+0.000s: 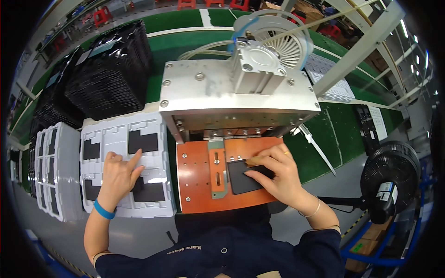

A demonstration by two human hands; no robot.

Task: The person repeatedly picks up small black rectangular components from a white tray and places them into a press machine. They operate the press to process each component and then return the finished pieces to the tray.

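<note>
My left hand (119, 176) is over the white moulded tray (118, 126), index finger stretched out and thumb apart. Its fingertip is at the lower edge of a black flat piece (143, 140) in the tray's upper right pocket; nothing shows in its grip. On the orange base plate (194, 178) of the press lies another black flat piece (242, 181), against an orange block with a slot (217, 170). My right hand (280, 173) is pinched closed at this piece's right side, with a small brownish bit showing by the fingertips. The fingers partly hide what they grip.
The metal press (199, 90) rises behind the base plate. Tall stacks of black trays (113, 74) stand at the back left, and stacked white trays (58, 167) at the far left. A caliper (317, 148) lies right of the press. A black fan (389, 171) stands at the right.
</note>
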